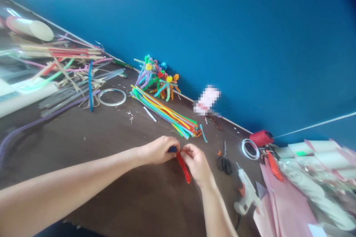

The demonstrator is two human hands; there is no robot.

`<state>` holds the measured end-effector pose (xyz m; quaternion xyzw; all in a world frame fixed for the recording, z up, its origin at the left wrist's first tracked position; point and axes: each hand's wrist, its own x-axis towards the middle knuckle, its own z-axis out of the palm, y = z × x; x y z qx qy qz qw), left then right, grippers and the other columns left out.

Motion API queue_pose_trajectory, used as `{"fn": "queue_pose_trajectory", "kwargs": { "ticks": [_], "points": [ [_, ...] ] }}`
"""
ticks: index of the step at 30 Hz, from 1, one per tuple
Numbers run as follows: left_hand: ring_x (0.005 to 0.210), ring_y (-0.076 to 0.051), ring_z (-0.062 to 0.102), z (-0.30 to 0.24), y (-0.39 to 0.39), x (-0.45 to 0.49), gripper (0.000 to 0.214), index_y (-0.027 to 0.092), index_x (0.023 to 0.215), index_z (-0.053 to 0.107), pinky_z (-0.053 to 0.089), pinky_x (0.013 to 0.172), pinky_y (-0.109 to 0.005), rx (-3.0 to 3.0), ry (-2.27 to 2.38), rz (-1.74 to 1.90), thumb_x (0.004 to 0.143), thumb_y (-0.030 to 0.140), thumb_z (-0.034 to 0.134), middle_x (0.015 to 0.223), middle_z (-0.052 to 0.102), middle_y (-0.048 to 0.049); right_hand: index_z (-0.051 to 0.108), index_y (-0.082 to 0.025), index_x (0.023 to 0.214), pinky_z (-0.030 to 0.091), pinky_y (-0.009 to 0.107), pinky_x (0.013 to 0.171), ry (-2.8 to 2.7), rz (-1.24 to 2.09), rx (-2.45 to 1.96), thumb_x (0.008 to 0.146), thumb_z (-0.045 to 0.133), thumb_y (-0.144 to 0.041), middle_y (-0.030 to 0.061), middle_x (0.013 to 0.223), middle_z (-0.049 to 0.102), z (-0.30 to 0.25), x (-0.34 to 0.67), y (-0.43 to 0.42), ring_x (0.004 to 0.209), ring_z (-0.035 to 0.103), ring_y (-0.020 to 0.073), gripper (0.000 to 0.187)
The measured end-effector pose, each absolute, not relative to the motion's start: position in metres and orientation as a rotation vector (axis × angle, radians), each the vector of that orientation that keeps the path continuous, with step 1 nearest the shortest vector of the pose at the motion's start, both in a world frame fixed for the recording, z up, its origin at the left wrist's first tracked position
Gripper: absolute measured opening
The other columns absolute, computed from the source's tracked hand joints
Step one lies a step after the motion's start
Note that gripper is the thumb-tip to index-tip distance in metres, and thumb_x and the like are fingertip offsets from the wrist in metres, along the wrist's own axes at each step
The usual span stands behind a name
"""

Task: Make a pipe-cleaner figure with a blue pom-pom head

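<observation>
Both hands meet above the dark table, over a red pipe cleaner whose free end hangs down between them. My left hand is closed, its fingers curled around a dark blue piece that touches the top of the red one; whether the two are joined I cannot tell. With thumb and fingertips, my right hand pinches the red pipe cleaner near its upper end. Just beyond the hands lies a bundle of colourful pipe cleaners. Behind it stand several small pipe-cleaner figures with yellow, orange and red tops.
Black scissors and a white glue gun lie to the right, beside pink paper. A red spool sits near the blue wall. Sticks, strips and a clear ring crowd the left.
</observation>
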<state>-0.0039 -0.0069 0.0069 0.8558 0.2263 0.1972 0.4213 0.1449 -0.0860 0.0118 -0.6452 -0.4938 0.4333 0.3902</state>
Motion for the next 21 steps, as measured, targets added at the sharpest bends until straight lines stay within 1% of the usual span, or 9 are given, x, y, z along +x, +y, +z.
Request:
{"fn": "queue_pose_trajectory", "kwargs": {
  "ticks": [2, 5, 8, 10, 16, 19, 21],
  "points": [
    [0.060, -0.009, 0.048, 0.009, -0.007, -0.004, 0.010, 0.015, 0.073, 0.059, 0.035, 0.056, -0.017, 2.074, 0.579, 0.466, 0.067, 0.013, 0.052, 0.065, 0.056, 0.0020, 0.052, -0.016, 0.072, 0.037, 0.018, 0.046, -1.051, 1.267, -1.564, 0.070, 0.058, -0.027, -0.0035, 0.054, 0.056, 0.012, 0.146, -0.085, 0.047, 0.049, 0.0082, 0.013],
    [0.056, -0.008, 0.043, 0.013, -0.007, -0.004, 0.008, 0.014, 0.073, 0.057, 0.033, 0.054, -0.016, 1.977, 0.563, 0.470, 0.065, 0.014, 0.054, 0.063, 0.053, 0.0035, 0.050, -0.016, 0.068, 0.034, 0.015, 0.037, -0.837, 1.426, -1.470, 0.064, 0.062, -0.027, -0.0062, 0.043, 0.052, 0.013, 0.147, -0.085, 0.036, 0.045, 0.0059, 0.016],
    [0.057, -0.007, 0.042, 0.017, -0.009, -0.005, 0.010, 0.014, 0.075, 0.055, 0.034, 0.054, -0.016, 1.905, 0.501, 0.520, 0.065, 0.013, 0.055, 0.066, 0.053, 0.0035, 0.048, -0.016, 0.064, 0.034, 0.015, 0.034, -0.711, 1.524, -1.403, 0.058, 0.065, -0.025, -0.0066, 0.041, 0.052, 0.013, 0.148, -0.086, 0.033, 0.046, 0.0063, 0.020],
    [0.059, -0.007, 0.043, 0.018, -0.009, -0.005, 0.012, 0.013, 0.077, 0.055, 0.034, 0.055, -0.016, 1.854, 0.459, 0.538, 0.066, 0.015, 0.056, 0.069, 0.054, 0.0026, 0.048, -0.017, 0.065, 0.032, 0.014, 0.031, -0.657, 1.563, -1.392, 0.056, 0.066, -0.024, -0.0072, 0.039, 0.051, 0.011, 0.149, -0.087, 0.030, 0.044, 0.0058, 0.021],
    [0.061, -0.009, 0.046, 0.015, -0.008, -0.004, 0.021, 0.012, 0.086, 0.059, 0.037, 0.056, -0.018, 1.739, 0.464, 0.489, 0.067, 0.021, 0.057, 0.073, 0.058, -0.0010, 0.048, -0.018, 0.072, 0.020, 0.011, 0.026, -0.641, 1.552, -1.400, 0.063, 0.064, -0.033, -0.0088, 0.032, 0.046, 0.008, 0.147, -0.087, 0.024, 0.032, 0.0031, 0.024],
    [0.057, -0.008, 0.044, 0.012, -0.008, -0.002, 0.023, 0.012, 0.086, 0.060, 0.035, 0.053, -0.018, 1.682, 0.518, 0.500, 0.066, 0.022, 0.058, 0.068, 0.056, 0.0002, 0.047, -0.020, 0.072, 0.017, 0.011, 0.027, -0.625, 1.529, -1.374, 0.063, 0.064, -0.034, -0.0095, 0.034, 0.046, 0.007, 0.145, -0.086, 0.024, 0.028, 0.0023, 0.025],
    [0.055, -0.007, 0.042, 0.011, -0.008, -0.001, 0.023, 0.012, 0.086, 0.060, 0.034, 0.050, -0.017, 1.651, 0.567, 0.513, 0.067, 0.023, 0.059, 0.064, 0.054, 0.0012, 0.048, -0.019, 0.072, 0.017, 0.012, 0.028, -0.664, 1.434, -1.384, 0.062, 0.065, -0.034, -0.0092, 0.037, 0.046, 0.006, 0.143, -0.087, 0.027, 0.029, 0.0024, 0.025]
  ]
}}
